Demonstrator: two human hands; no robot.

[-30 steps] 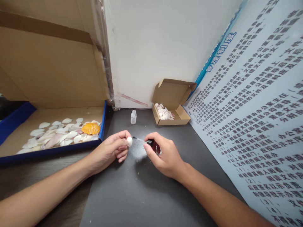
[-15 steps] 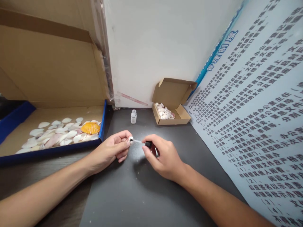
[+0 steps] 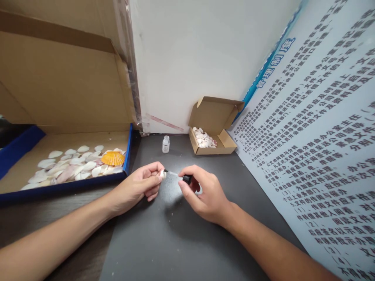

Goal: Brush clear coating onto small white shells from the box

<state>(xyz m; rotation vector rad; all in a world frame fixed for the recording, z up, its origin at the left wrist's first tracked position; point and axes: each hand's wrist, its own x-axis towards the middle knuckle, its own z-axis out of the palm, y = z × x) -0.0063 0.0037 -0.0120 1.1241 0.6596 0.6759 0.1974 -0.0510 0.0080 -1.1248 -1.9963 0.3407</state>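
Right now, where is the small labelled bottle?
In the head view, the labelled bottle stands upright on the dark grey surface, beyond the left hand and left of the small open cardboard box.

Shows matt brown cardboard in the large blue-walled open box (image 3: 73,139) and the small brown open box (image 3: 215,151). Looks clear and glossy, glass or plastic, on the small white-labelled bottle (image 3: 165,144). Looks smooth on the stubby black plastic cap with a pale stem (image 3: 186,179). Shows a smooth surface on the small rounded white seashell (image 3: 163,175), ribs on the orange fan-shaped seashell (image 3: 113,158), a soft sheen on the smooth dark grey sheet (image 3: 164,238), wood-like grain on the dark brown tabletop (image 3: 88,259).
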